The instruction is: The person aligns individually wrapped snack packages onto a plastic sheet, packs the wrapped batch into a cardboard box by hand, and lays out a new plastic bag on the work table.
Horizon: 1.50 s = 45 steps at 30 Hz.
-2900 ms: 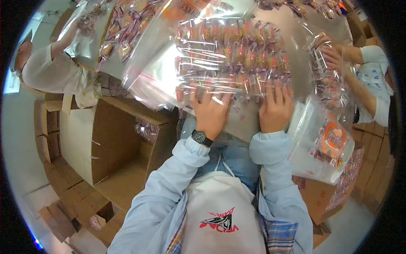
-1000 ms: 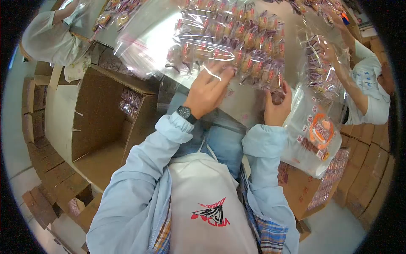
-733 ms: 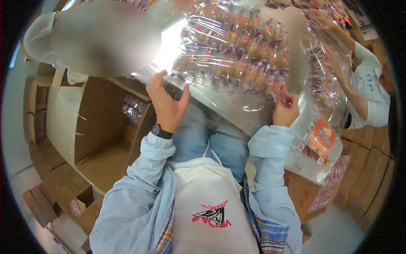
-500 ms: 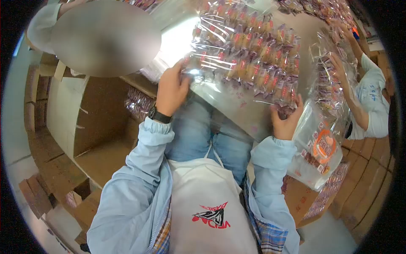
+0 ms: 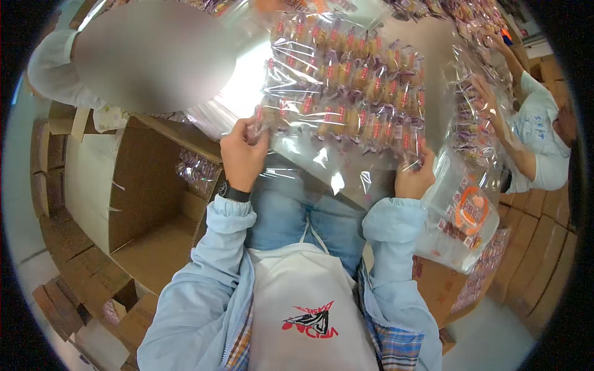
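Brown and open, a box (image 5: 151,185) stands at left. Beside it I see the left hand (image 5: 243,154), fingers pinching one near corner of a clear bag (image 5: 322,148) of snacks (image 5: 362,75) over the worktop (image 5: 430,38); the right hand (image 5: 414,176) pinches the other. Flat bags (image 5: 455,213) lie beyond.

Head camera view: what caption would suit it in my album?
Left hand and right hand grip opposite sides of a clear bag filled with rows of small wrapped packets.
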### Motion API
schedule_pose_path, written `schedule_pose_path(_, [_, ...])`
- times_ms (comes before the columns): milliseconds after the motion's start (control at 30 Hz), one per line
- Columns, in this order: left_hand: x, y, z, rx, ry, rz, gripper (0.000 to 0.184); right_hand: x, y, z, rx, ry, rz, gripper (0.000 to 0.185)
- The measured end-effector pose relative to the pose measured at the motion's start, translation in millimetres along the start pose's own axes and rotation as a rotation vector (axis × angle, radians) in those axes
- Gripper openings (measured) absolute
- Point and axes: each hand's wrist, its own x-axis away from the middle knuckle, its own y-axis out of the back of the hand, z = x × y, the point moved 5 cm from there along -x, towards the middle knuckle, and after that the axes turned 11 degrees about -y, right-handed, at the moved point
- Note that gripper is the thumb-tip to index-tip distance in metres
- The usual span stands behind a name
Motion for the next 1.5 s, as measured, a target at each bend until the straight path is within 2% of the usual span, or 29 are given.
schedule_pose_path(67, [-1.9,-3.1,6.2,-0.018,0.039,0.019,0.028,1.9,2.9,9.9,0.045,-0.117,0.034,0.044])
schedule_pose_path(167, [-3.9,1.6,-3.3,0.008,-0.007,0.036,0.031,12.3,13.6,27.8,0.258,-0.151,0.026,0.045])
schedule_pose_path(267, [6.0,14.7,-16.7,-0.059,0.013,0.079,0.033,56.8,31.3,38.0,0.121,0.31,-0.375,0.044])
schedule_pose_path(333, [10.2,19.3,-17.4,-0.008,0.028,0.095,0.029,90.4,28.4,54.7,0.095,0.571,-0.061,0.044])
schedule_pose_path(400, [19.1,18.7,-10.0,0.005,-0.007,0.077,0.026,105.1,-1.7,77.4,-0.059,0.689,0.501,0.037])
schedule_pose_path(467, [24.6,19.1,-20.0,0.034,-0.066,0.066,0.018,107.3,-37.0,103.3,-0.047,0.745,0.63,0.029])
schedule_pose_path(533, [24.1,16.7,-19.4,0.085,-0.088,0.059,0.016,102.4,-75.3,132.1,-0.071,0.821,0.642,0.029])
schedule_pose_path(633, [29.8,18.4,-22.4,0.17,-0.016,0.041,0.016,98.8,-117.5,147.2,0.032,0.955,0.477,0.031])
schedule_pose_path(733, [30.8,21.6,-26.4,0.146,-0.033,0.019,0.017,108.5,-119.6,156.4,-0.004,0.823,0.436,0.031])
schedule_pose_path(900, [43.8,21.8,-23.6,0.096,-0.053,0.04,0.015,116.5,-136.9,142.9,-0.015,0.734,0.302,0.016])
schedule_pose_path(1000, [44.5,22.0,-19.5,0.095,-0.034,0.046,0.013,118.9,-143.6,141.5,0.013,0.672,0.233,0.016])
schedule_pose_path(1133, [41.5,27.9,-15.4,-0.047,-0.016,0.038,0.02,137.9,-144.2,145.0,0.216,0.652,0.527,0.032])
schedule_pose_path(1167, [44.5,30.3,-20.0,-0.059,-0.038,0.013,0.022,144.7,-123.4,143.3,0.224,0.817,0.539,0.039])
schedule_pose_path(1233, [60.1,30.4,-33.9,-0.076,-0.071,-0.06,0.03,143.5,-87.7,127.1,0.151,0.985,0.413,0.043])
schedule_pose_path(1267, [67.5,32.4,-42.3,-0.158,-0.192,-0.149,0.033,142.0,-74.2,119.5,0.115,1.062,0.356,0.046])
schedule_pose_path(1333, [90.0,31.0,-53.4,-0.32,-0.433,-0.318,0.04,118.3,-54.8,112.9,0.242,0.991,0.246,0.047])
schedule_pose_path(1367, [111.3,25.6,-39.4,-0.191,-0.502,-0.331,0.037,108.7,-47.8,111.5,0.304,0.951,0.189,0.047])
schedule_pose_path(1467, [129.1,8.7,-65.6,0.097,-0.899,0.128,0.038,100.9,-47.4,110.5,0.319,1.002,0.231,0.046])
schedule_pose_path(1500, [120.8,-0.4,-67.3,0.084,-0.799,0.208,0.038,102.0,-47.6,107.8,0.266,1.002,0.217,0.047])
